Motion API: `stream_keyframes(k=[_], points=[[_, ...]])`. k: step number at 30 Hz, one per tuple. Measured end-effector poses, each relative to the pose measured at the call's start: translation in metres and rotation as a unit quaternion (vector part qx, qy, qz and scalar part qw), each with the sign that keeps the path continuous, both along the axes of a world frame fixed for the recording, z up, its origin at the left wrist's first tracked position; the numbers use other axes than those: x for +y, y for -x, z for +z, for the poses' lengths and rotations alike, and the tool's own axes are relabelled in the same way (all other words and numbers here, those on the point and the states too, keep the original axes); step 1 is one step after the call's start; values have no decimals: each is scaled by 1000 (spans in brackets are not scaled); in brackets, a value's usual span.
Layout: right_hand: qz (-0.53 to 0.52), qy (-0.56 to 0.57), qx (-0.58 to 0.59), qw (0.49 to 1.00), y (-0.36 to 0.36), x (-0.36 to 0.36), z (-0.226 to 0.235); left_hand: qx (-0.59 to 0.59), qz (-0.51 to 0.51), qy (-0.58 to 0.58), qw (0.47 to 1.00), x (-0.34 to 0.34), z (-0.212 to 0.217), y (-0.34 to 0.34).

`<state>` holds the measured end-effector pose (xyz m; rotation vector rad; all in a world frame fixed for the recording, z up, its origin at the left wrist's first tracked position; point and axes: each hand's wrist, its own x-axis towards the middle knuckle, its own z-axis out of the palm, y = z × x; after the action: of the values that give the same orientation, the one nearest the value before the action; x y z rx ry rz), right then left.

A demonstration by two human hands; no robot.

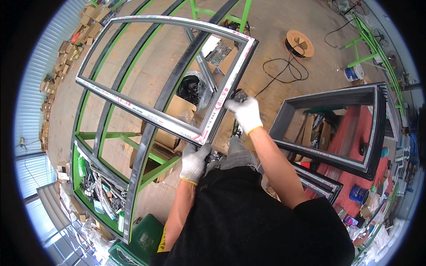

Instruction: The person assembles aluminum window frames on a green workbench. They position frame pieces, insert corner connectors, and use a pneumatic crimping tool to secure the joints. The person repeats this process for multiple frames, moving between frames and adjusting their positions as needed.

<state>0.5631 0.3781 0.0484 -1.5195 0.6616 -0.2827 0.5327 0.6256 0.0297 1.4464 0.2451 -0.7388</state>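
Observation:
A rectangular window frame (pixel 224 95), grey and covered with white-and-red protective film, lies across the black-topped bars of a green work stand (pixel 144 177). My left hand (pixel 194 163), in a white knit glove, is closed at the frame's near corner, its fingers partly hidden under the edge. By the frame's right side, my gloved right hand (pixel 246 114) is closed around a small dark object (pixel 240 95) against the outer edge. What kind of thing it is cannot be made out.
More dark window frames (pixel 328 159) stand stacked at the right, over a red surface. A cable reel (pixel 301 43) with loose black cable sits on the floor ahead. The stand's lower left tray (pixel 100 195) holds assorted hardware. Near it is a green chair (pixel 144 235). Cardboard boxes (pixel 62 57) line the left wall.

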Motion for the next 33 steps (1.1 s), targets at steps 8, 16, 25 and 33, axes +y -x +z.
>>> stream_keyframes(k=[8, 16, 25, 33], points=[[-39, 322, -22, 946, -22, -24, -2, -17, -14, 8, 1000, -5, 10, -3], [-31, -139, -2, 990, -19, -27, -9, 5, -19, -18, 1000, -6, 16, -2], [-20, -163, 25, 986, -11, -17, -8, -2, -26, -40, 999, 9, 11, 2], [111, -246, 126, 955, 45, 29, 18, 25, -18, -23, 999, 103, 29, 17]])
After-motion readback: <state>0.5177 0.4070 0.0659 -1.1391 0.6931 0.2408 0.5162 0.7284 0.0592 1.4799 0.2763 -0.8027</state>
